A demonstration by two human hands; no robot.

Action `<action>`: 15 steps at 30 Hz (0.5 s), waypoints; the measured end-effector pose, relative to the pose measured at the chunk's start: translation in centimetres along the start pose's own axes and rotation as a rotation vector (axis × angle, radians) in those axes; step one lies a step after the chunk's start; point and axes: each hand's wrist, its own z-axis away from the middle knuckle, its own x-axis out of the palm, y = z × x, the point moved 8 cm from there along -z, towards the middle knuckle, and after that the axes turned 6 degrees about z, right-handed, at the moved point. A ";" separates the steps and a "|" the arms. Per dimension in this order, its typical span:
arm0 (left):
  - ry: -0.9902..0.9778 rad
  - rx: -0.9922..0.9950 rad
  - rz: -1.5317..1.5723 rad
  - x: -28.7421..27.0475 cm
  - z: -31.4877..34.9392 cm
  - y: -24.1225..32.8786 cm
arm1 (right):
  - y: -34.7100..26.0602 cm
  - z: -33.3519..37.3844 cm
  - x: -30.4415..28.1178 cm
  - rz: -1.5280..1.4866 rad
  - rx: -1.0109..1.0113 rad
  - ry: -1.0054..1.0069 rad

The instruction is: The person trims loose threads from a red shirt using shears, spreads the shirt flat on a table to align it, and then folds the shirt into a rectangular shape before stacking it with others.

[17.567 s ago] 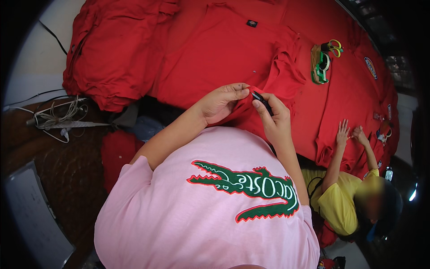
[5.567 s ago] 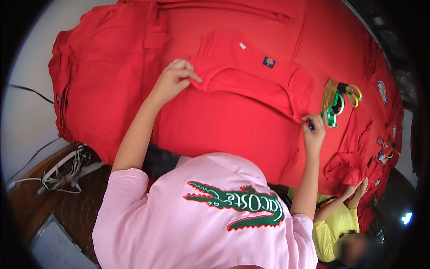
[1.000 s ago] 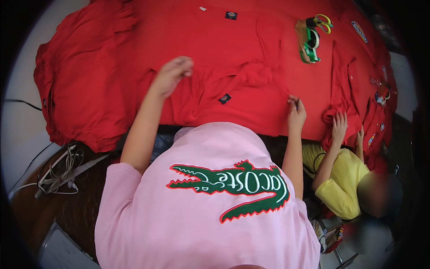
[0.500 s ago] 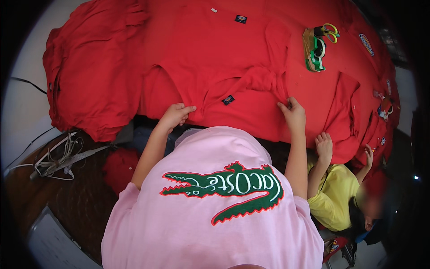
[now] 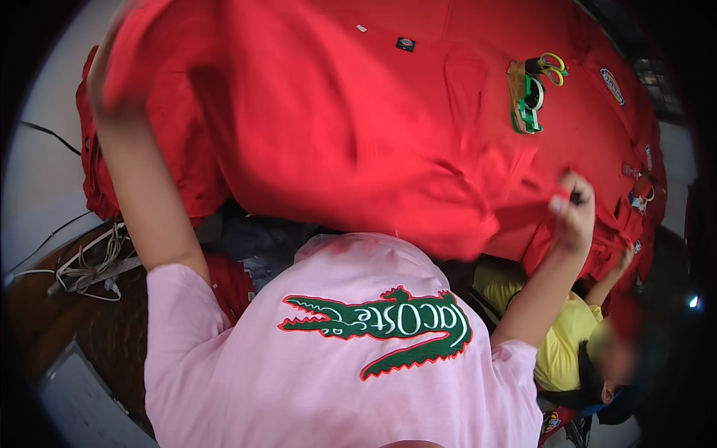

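A red shirt (image 5: 321, 134) is stretched in the air between my two hands, blurred by motion. My left hand (image 5: 99, 78) is raised at the far upper left, at the lifted end of the shirt. Cloth and blur hide most of its fingers, but the shirt hangs from there. My right hand (image 5: 575, 213), at the right, has its fingers closed on the other end of the shirt. Below that hand the loose middle of the shirt sags over the table's near edge.
More red garments (image 5: 478, 22) cover the table, with a heap at the left. A green tape dispenser (image 5: 529, 112) and yellow-handled scissors (image 5: 553, 67) lie beyond my right hand. A person in yellow (image 5: 556, 351) works close at my right. Cables (image 5: 112, 254) lie at lower left.
My left hand has swung up and far to the left, lifting the shirt off the table. My right hand has moved right with its end. The other person's near hand is no longer visible.
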 end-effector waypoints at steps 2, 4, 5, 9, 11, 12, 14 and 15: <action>-0.028 0.024 -0.037 2.1 -8.4 0.1 | -0.1 -4.4 -1.7 0.028 0.064 0.174; -0.098 0.039 -0.041 4.9 -15.0 -0.3 | -1.1 -8.9 -1.5 0.160 0.143 0.298; -0.157 0.049 -0.044 6.6 -17.3 -0.9 | -0.5 -10.9 -1.9 0.288 0.123 0.348; -0.037 0.125 -0.596 12.6 -14.3 -7.8 | 5.5 -13.5 -3.3 0.717 0.013 0.522; 0.039 -0.030 -0.775 5.8 -12.6 -12.2 | 9.2 -12.7 -2.0 0.735 0.079 0.457; 0.068 -0.116 -0.858 2.1 -11.2 -15.1 | 11.5 -11.0 -1.2 0.686 0.101 0.416; 0.130 0.173 -1.122 -4.4 -7.1 -19.0 | 15.1 -6.4 -0.3 0.767 0.084 0.382; 0.193 0.169 -1.264 -7.6 -3.6 -20.3 | 17.3 -4.4 0.5 0.692 0.164 0.363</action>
